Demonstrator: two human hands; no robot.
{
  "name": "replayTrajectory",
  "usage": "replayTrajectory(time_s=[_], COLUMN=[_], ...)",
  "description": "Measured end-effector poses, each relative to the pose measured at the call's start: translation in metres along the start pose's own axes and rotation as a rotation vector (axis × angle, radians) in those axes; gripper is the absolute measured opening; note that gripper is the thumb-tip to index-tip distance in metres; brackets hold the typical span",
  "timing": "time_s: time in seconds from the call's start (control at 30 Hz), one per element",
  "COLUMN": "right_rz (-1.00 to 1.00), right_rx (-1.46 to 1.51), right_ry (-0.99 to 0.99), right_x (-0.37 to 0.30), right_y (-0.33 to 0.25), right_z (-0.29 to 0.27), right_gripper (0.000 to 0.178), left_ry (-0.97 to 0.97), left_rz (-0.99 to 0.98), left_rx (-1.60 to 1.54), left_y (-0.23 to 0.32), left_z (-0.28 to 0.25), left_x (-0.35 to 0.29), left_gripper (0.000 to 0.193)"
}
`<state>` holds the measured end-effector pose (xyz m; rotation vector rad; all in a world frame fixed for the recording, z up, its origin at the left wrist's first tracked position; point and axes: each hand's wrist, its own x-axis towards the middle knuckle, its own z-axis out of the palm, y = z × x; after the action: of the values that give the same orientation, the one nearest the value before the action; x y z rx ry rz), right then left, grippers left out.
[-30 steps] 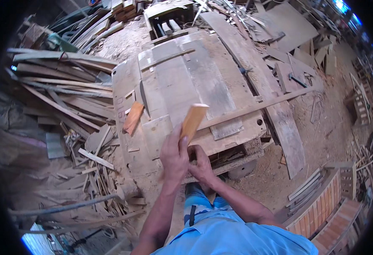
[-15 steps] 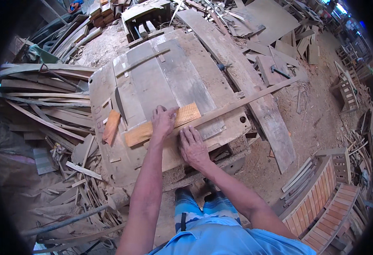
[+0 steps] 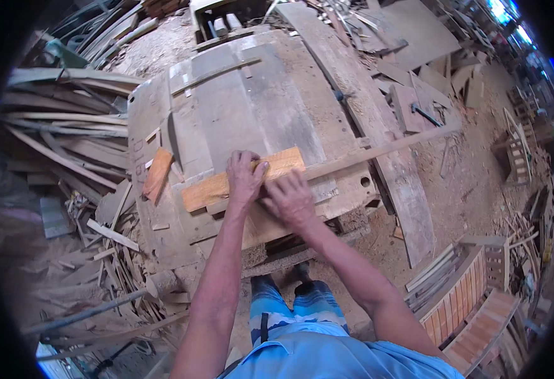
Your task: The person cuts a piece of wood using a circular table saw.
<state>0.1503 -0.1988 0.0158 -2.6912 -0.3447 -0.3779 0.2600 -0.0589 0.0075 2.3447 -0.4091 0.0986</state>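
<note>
Only writing I can spot is some faded reddish lettering along the left edge of the worktable [image 3: 302,82], too blurry to be worth spelling out. Can't make out any brand or label on the wood in hand.

The orange board [image 3: 207,191] is at the near end of the table, set at a slant with its right end further away. Flat, straight-edged plank, warm orange with some grain showing, way brighter than the dusty stuff around it. A browner wooden edge peeks out along its near side.

Left hand [image 3: 245,181] is clasped over the middle of that board, fingers bent over the far edge, thumb pointing right. Right hand [image 3: 293,201] is just beside it, fingers spread loosely at the near edge, right by where a long narrow strip [image 3: 384,150] runs off to the right. Can't tell if the right hand is pinching anything or just resting there.

The tabletop is patched sheets, tan and grey, scuffed and dusty, with a round hole in the near right corner. A second orange piece [image 3: 157,175] sits near the left edge, shorter and blocky, and a thin stick [image 3: 217,76] lies across the far half. Left of the table there's a heap of long curved timbers [image 3: 68,126]; lower right, a slatted wooden piece [image 3: 460,297] with reddish slats.
</note>
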Motion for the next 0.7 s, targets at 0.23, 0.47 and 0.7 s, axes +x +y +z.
replayTrajectory(time_s=[0.23, 0.47, 0.7], right_rz=[-0.09, -0.125, -0.173], right_rx=[-0.162, -0.106, -0.101], right_ry=[-0.152, -0.144, -0.117], right_x=[0.048, 0.05, 0.067], right_y=[0.043, 0.045, 0.044], right_z=[0.0, 0.005, 0.01], right_gripper=[0.094, 0.097, 0.096], left_ry=[0.114, 0.207, 0.254], left_rz=[0.001, 0.08, -0.008], left_rx=[-0.097, 0.322, 0.325], left_y=[0.001, -0.004, -0.012], left_z=[-0.004, -0.033, -0.033], left_x=[-0.004, -0.038, -0.024], left_gripper=[0.028, 0.041, 0.031])
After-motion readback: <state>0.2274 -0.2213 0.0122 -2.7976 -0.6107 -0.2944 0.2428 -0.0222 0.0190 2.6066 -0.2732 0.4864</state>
